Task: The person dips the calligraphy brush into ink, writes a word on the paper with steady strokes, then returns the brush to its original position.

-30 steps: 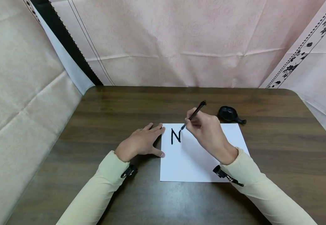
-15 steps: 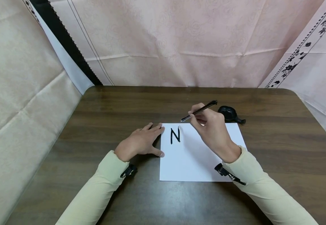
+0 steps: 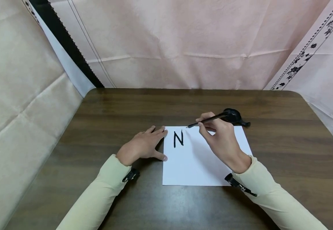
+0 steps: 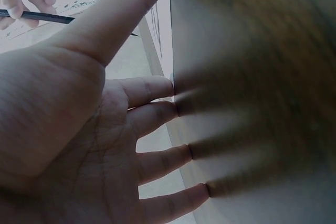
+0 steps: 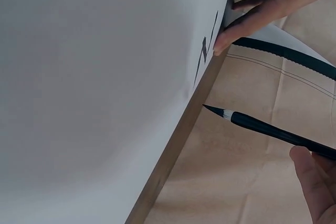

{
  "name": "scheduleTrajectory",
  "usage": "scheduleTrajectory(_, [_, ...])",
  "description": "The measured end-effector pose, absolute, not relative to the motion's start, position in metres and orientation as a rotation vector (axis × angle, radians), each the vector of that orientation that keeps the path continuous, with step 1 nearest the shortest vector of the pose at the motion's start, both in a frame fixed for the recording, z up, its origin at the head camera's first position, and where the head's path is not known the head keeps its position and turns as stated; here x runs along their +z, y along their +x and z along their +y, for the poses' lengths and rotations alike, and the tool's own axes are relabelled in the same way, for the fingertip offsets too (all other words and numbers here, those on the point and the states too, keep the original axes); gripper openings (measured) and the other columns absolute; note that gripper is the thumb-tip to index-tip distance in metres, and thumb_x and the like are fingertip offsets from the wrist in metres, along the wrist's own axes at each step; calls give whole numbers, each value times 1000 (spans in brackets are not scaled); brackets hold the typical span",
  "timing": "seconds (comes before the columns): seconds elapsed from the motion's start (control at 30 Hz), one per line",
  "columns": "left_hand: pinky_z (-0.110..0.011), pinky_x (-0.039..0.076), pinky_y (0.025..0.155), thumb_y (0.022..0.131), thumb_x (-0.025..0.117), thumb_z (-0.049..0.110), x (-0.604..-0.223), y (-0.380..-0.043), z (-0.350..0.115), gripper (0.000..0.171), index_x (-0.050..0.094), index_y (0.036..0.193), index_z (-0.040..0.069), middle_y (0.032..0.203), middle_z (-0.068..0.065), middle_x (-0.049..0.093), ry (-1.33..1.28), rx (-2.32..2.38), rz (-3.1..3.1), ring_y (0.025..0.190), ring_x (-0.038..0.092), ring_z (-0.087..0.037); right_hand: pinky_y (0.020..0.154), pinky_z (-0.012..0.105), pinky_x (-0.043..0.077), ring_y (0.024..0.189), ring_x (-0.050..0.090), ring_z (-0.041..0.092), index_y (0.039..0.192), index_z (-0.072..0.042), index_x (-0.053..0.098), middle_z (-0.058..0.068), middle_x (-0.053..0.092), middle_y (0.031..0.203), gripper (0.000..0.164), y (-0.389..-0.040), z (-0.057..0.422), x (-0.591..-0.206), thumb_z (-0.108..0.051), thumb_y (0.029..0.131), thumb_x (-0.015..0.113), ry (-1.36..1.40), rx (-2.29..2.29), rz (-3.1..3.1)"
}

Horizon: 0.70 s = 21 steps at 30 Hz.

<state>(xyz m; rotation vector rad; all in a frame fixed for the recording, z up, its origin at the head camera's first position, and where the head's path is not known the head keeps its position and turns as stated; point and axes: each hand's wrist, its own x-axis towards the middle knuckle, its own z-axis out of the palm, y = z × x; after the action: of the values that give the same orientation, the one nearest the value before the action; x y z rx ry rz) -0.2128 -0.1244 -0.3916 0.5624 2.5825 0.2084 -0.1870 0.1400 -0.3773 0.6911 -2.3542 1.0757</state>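
Note:
My right hand [image 3: 224,140] pinches a dark-handled writing brush [image 3: 212,118] between thumb and fingers. In the right wrist view the brush [image 5: 268,128] shows a black pointed tip with a white band behind it, held off the paper. The white sheet of paper [image 3: 189,169] bears a black letter N [image 3: 178,139] at its upper left. My left hand [image 3: 143,143] lies with fingers spread at the sheet's left edge, thumb and index fingertips on that edge. From the left wrist, the left hand [image 4: 105,129] shows straight fingers with their tips on the table.
A small black dish [image 3: 232,116] with a stubby handle stands behind the sheet to the right, partly overlapped by the brush handle. The brown wooden table [image 3: 120,111] ends at a rounded far edge before a pale cloth [image 3: 198,44] backdrop.
My right hand has lifted the brush off the N's right stroke, which now reaches higher, and moved right. The brush tilts flatter than before. The left hand has stayed in place.

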Motion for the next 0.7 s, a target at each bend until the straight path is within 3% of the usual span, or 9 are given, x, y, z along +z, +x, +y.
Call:
scheduleTrajectory(0.3, [-66,20,125,89,81,56,-392,-212,-126,107,22,170,19,178,0,9,568,232,2586,164,5,-35,85,40,63,95,79,23,113,-3,68,11,78,110,21,-188,139,-382,6,95,72,703,1075,-2374])
scheduleTrajectory(0.7, [-68,20,124,90,80,56,-393,-212,-127,106,20,171,20,178,0,8,583,237,2581,164,4,-35,84,36,63,96,79,22,111,-2,67,10,78,109,20,-188,139,-382,8,94,70,726,1079,-2364])
